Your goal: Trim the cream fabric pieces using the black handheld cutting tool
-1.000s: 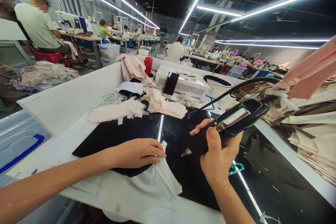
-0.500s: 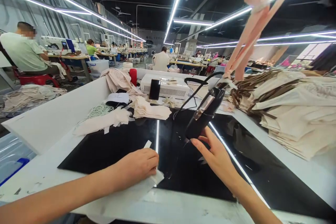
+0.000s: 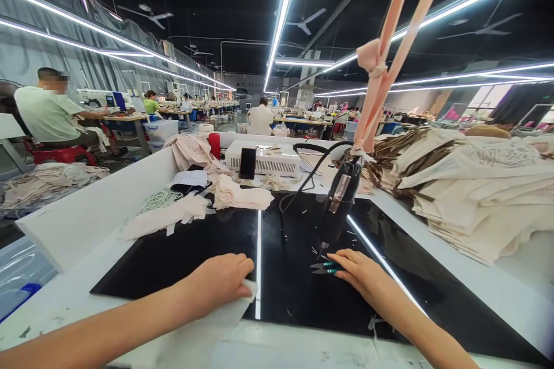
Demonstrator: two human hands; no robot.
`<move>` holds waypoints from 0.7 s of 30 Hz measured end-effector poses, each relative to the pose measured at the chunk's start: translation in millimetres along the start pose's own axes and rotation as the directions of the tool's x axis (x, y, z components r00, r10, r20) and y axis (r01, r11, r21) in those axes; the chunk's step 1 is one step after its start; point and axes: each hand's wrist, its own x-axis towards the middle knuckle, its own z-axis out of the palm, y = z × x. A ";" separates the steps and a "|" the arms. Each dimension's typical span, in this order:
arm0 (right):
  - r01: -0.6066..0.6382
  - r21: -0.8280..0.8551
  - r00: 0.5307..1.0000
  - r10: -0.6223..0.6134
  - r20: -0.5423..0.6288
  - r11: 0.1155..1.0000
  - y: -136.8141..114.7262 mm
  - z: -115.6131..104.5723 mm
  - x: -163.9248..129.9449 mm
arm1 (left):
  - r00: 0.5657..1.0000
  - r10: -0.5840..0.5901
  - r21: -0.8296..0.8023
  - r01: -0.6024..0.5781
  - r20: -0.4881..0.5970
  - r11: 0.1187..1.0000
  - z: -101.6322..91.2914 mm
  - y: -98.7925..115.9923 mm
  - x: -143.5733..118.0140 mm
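In the head view my left hand [image 3: 225,282] is closed on the edge of a thin off-white cloth [image 3: 203,331], which drapes toward me over the table's front edge. My right hand [image 3: 361,277] has its fingers on small thread snips [image 3: 326,268] with teal handles, low over the black glossy board [image 3: 289,294]. The snips' dark blades point left. Just beyond them hangs a black corded hand tool [image 3: 341,202], tied to a peach fabric strap [image 3: 372,98]. Bits of pale thread [image 3: 375,323] lie about on the board.
Pale cut pieces [image 3: 240,193] and mint cord [image 3: 160,199] lie at the back left, near a phone [image 3: 247,163] leaning on a white box [image 3: 277,161]. A tall cloth stack [image 3: 471,196] fills the right. A low white panel [image 3: 99,202] edges the left. People sew beyond.
My right hand has moved down from the hanging tool and now has the snips. The tool hangs more upright. My left hand, with the cloth, has shifted slightly left.
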 end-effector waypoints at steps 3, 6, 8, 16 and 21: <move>-0.029 0.023 0.999 0.029 -0.026 0.999 -3.1 -0.3 0.0 | 0.995 -0.091 -0.140 0.096 0.036 0.986 -9.9 0.7 -1.9; -0.076 0.063 0.994 0.081 -0.077 0.995 -5.6 0.1 -3.8 | 0.991 -0.131 -0.231 0.135 0.033 0.964 -15.7 1.0 -4.9; -0.114 0.095 0.986 0.124 -0.115 0.989 -5.6 0.1 -8.6 | 0.983 -0.173 -0.386 0.180 0.055 0.905 -17.1 2.8 -6.6; -0.295 0.309 0.911 0.364 -0.192 0.904 -25.4 -13.3 -39.6 | 0.942 -0.222 -0.881 0.318 0.252 0.351 -18.6 20.0 -13.8; -0.368 0.526 0.886 0.461 -0.052 0.766 -88.6 -8.9 -52.2 | 0.927 -0.194 -0.918 0.354 0.320 0.178 -19.9 26.5 -19.0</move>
